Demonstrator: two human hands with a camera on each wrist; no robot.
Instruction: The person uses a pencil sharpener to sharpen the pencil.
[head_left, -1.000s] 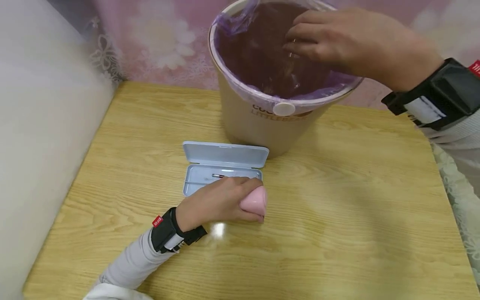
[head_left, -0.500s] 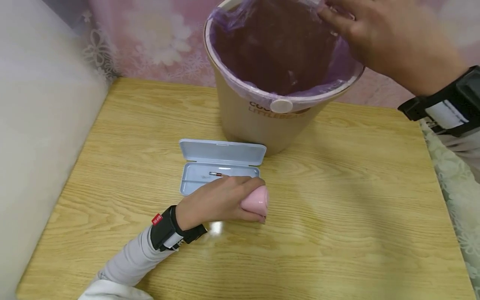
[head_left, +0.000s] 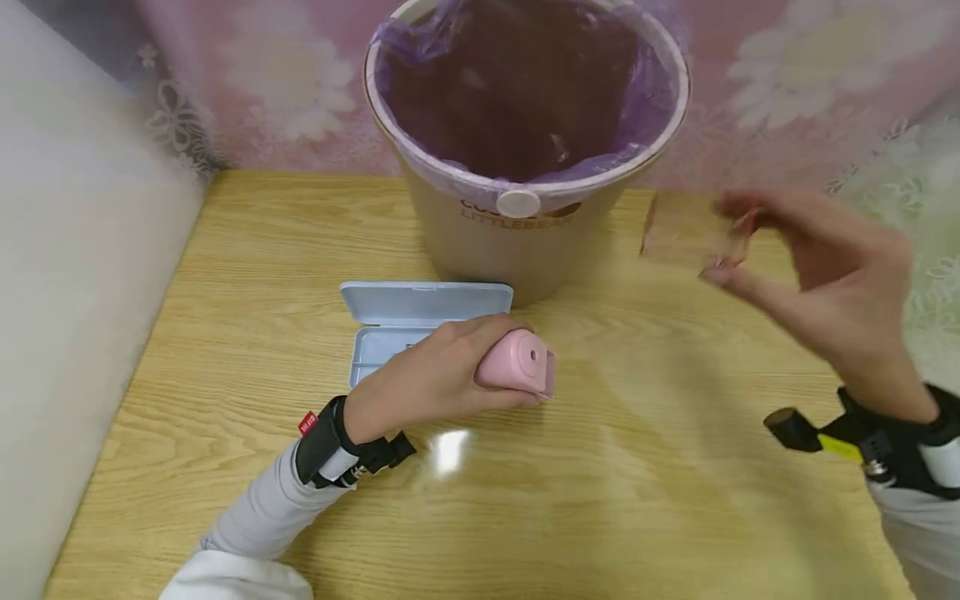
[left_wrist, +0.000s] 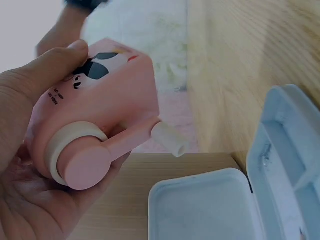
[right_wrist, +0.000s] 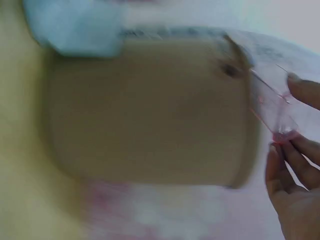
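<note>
In the head view my left hand grips a pink pencil sharpener above the front of an open pencil case. The left wrist view shows the sharpener's hand crank, with its white knob, and a cartoon face beside my thumb. To the right, my right hand pinches a clear, pink-tinged plastic drawer between thumb and fingers, over the table. The same drawer looks see-through in the right wrist view. My left hand hides most of the case's inside.
Behind the pencil case stands a tall beige bin lined with a purple bag. A white surface borders the wooden table on the left. Pink flowered cloth hangs at the back.
My right hand has come out from over the bin, moving right and toward me with the clear drawer. My left hand has tilted the sharpener and shifted it slightly up in view.
</note>
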